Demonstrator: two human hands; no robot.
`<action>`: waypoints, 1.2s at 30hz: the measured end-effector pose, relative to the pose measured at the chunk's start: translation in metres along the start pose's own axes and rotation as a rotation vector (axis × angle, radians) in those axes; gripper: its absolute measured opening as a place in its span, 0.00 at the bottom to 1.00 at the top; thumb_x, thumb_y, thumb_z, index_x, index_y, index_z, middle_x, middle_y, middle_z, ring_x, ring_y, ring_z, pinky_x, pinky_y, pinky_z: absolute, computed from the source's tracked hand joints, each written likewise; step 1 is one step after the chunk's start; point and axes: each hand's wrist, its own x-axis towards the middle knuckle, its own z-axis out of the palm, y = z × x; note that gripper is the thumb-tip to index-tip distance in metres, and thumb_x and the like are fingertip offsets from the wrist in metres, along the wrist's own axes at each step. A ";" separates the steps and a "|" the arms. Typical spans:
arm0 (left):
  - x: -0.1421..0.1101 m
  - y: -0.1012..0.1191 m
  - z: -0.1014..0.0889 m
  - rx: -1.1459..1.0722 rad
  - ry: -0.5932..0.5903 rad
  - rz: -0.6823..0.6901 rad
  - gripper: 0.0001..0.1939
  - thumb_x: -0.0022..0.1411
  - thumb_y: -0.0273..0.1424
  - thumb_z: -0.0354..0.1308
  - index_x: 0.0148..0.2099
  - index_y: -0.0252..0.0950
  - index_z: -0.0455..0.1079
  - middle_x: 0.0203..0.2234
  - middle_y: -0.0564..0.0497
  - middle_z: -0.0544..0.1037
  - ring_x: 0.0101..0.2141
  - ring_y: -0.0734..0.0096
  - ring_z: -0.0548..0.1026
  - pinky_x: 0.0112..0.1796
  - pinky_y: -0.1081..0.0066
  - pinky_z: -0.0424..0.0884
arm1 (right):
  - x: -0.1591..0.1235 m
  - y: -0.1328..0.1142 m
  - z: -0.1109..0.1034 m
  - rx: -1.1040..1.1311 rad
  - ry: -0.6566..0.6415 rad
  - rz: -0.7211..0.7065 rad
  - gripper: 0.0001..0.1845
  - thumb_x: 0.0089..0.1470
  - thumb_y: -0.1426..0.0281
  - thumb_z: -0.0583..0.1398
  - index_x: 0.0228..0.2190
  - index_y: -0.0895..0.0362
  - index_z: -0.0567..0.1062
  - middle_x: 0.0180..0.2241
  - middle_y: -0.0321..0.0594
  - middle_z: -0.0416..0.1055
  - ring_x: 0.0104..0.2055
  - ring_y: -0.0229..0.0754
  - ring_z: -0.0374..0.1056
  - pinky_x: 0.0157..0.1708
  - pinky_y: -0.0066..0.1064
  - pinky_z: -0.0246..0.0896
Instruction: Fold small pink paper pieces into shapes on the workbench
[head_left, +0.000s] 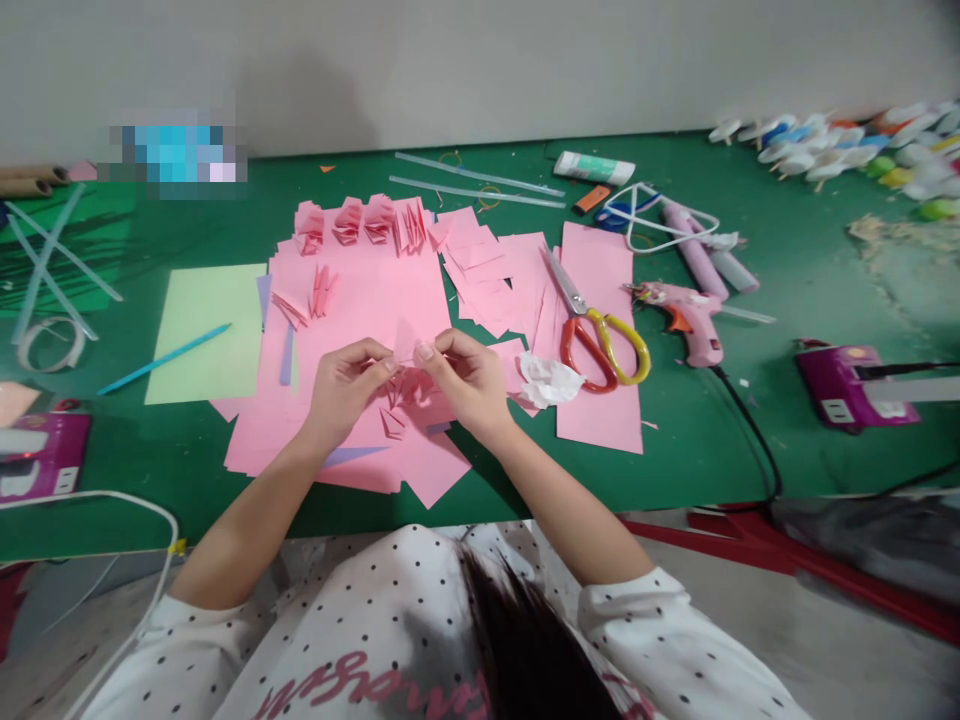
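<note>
Between my two hands is a small piece of pink paper point(406, 345), pinched at its edges above the pink sheets. My left hand point(346, 378) grips its left side with thumb and forefinger. On the other side, my right hand point(466, 378) pinches it the same way. Just below my fingers lie folded pink paper pieces point(393, 423), partly hidden by the hands. Several pleated pink paper bundles point(378, 220) stand along the far edge of the large pink sheets point(360, 285). Two looser folded pieces point(321, 292) sit nearer, left of centre.
Red-and-yellow-handled scissors point(592, 325) and crumpled white tissue point(550, 379) lie to the right, before a pink glue gun point(688, 318). Cut pink squares point(480, 275) are piled behind. A blue pencil point(169, 357) rests across pale green paper point(206, 330). Purple power strips point(855, 385) flank the green table.
</note>
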 end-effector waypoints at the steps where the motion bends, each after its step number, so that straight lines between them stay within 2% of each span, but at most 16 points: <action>1: 0.000 0.000 0.000 0.004 0.006 0.003 0.08 0.57 0.32 0.67 0.28 0.35 0.74 0.23 0.54 0.74 0.25 0.77 0.70 0.30 0.74 0.69 | 0.000 0.001 0.000 0.004 -0.015 0.010 0.23 0.55 0.50 0.66 0.24 0.55 0.69 0.22 0.30 0.64 0.22 0.32 0.62 0.21 0.27 0.56; 7: 0.000 -0.002 0.000 0.026 -0.023 0.001 0.09 0.56 0.31 0.65 0.27 0.35 0.70 0.21 0.56 0.69 0.23 0.78 0.67 0.27 0.75 0.66 | -0.002 0.001 0.000 -0.035 -0.052 0.024 0.24 0.55 0.50 0.65 0.24 0.55 0.68 0.23 0.30 0.63 0.22 0.32 0.63 0.22 0.27 0.56; 13: -0.001 -0.004 0.000 0.076 -0.067 -0.007 0.15 0.59 0.39 0.68 0.29 0.35 0.70 0.22 0.56 0.68 0.22 0.79 0.64 0.24 0.76 0.62 | -0.002 0.001 -0.001 -0.116 -0.036 -0.008 0.26 0.57 0.50 0.65 0.22 0.54 0.64 0.19 0.28 0.59 0.20 0.31 0.57 0.21 0.28 0.50; 19: -0.001 -0.001 -0.002 0.161 -0.052 0.052 0.18 0.60 0.43 0.68 0.28 0.35 0.70 0.20 0.55 0.69 0.21 0.79 0.66 0.24 0.75 0.62 | -0.001 0.004 0.000 -0.055 -0.072 0.068 0.23 0.56 0.49 0.64 0.26 0.54 0.68 0.22 0.29 0.64 0.21 0.33 0.64 0.21 0.28 0.57; 23: -0.001 -0.002 -0.003 0.186 -0.055 0.057 0.18 0.59 0.43 0.69 0.28 0.35 0.70 0.20 0.55 0.70 0.22 0.79 0.66 0.24 0.75 0.62 | -0.001 0.003 0.000 -0.051 -0.067 0.047 0.22 0.57 0.50 0.64 0.27 0.54 0.70 0.24 0.31 0.67 0.23 0.33 0.65 0.23 0.27 0.59; 26: -0.002 -0.004 -0.002 0.142 -0.064 0.022 0.19 0.59 0.43 0.69 0.28 0.35 0.70 0.21 0.55 0.69 0.22 0.79 0.65 0.24 0.75 0.62 | -0.001 0.002 0.000 -0.037 -0.075 0.036 0.22 0.57 0.50 0.64 0.26 0.54 0.70 0.23 0.31 0.67 0.24 0.33 0.65 0.23 0.27 0.59; 31: -0.002 -0.005 -0.002 0.068 -0.089 0.000 0.22 0.65 0.47 0.62 0.27 0.35 0.67 0.20 0.55 0.67 0.22 0.76 0.68 0.26 0.73 0.66 | -0.001 0.002 -0.001 -0.024 -0.081 0.057 0.24 0.56 0.48 0.64 0.25 0.54 0.68 0.22 0.30 0.64 0.23 0.33 0.62 0.22 0.27 0.57; 36: 0.000 -0.006 -0.004 0.023 -0.104 -0.038 0.21 0.62 0.47 0.65 0.29 0.35 0.70 0.21 0.56 0.65 0.22 0.77 0.67 0.26 0.73 0.67 | 0.000 0.002 -0.002 -0.030 -0.069 0.076 0.25 0.54 0.47 0.65 0.25 0.54 0.66 0.21 0.29 0.62 0.22 0.32 0.59 0.22 0.27 0.55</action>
